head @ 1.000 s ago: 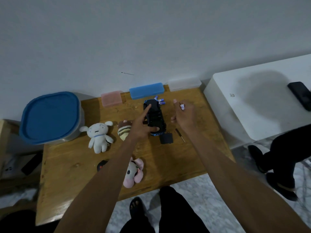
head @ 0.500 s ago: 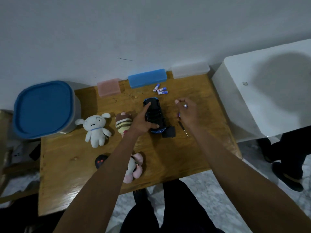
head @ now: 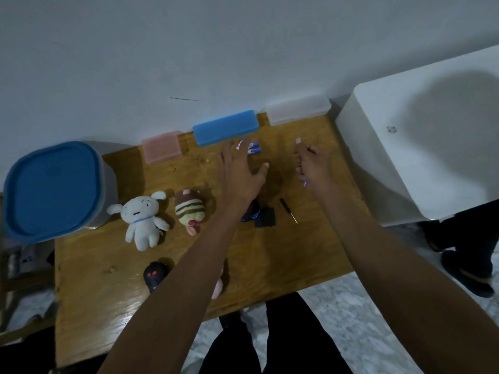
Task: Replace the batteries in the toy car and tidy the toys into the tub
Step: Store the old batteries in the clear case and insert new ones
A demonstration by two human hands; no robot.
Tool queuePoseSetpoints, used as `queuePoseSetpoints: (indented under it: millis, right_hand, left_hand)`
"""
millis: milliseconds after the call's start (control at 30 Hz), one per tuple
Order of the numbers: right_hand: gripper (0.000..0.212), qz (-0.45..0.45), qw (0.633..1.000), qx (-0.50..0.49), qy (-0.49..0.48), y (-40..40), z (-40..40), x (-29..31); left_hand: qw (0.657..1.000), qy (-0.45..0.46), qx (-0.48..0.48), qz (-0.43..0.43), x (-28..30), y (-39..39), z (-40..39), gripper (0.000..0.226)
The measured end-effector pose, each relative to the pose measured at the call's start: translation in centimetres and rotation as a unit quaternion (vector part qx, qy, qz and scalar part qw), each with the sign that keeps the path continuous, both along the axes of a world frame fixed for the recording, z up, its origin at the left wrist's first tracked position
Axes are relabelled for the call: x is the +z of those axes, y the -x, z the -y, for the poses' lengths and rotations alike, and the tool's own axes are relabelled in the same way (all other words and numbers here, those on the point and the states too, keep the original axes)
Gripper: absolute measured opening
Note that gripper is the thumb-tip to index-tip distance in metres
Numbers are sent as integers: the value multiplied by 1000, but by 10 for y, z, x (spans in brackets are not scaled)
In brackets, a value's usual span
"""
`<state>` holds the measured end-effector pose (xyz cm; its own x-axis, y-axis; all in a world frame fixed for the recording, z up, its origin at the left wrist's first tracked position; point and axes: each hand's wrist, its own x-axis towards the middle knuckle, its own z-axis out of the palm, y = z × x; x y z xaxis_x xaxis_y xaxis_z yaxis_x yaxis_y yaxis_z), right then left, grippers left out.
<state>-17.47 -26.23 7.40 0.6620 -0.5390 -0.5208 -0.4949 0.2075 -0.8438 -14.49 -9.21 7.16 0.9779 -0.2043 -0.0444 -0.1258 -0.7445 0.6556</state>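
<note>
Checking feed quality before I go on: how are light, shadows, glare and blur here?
Head view: dim, bluish light; wide-angle bend curves the wooden table edges; a soft head-shaped shadow lies on the white cabinet; mild glare on the table's near left; left hand and batteries slightly motion-blurred.

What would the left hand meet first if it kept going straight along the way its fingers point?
Probably the loose batteries just beyond the left hand's fingertips, with the blue case behind them; its height above the table is unclear.
</note>
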Motion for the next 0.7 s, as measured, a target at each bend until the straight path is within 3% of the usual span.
queuePoseSetpoints:
  millis: [133,200,300,500,700]
  right_hand:
    - [28,6,968,45,248,-22,29,-15]
    - [24,0,947,63,313,-33,43,-24]
    - [29,7,935,86,345,-53,66,-36]
    - [52,-16,886,184,426,-90,101,-57]
    - [49,-9,868,231,439,-106,122,-71]
  left_hand:
    - [999,39,-23,-6,-10,-25,53,61]
    - [998,45,-30,-15,-23,-40,76,56]
    - [997,60,-17,-42,-44,-65,105,52]
    - [998,44,37,-8,-73,-102,135,52]
    - [996,49,68,-9,-92,-119,149,56]
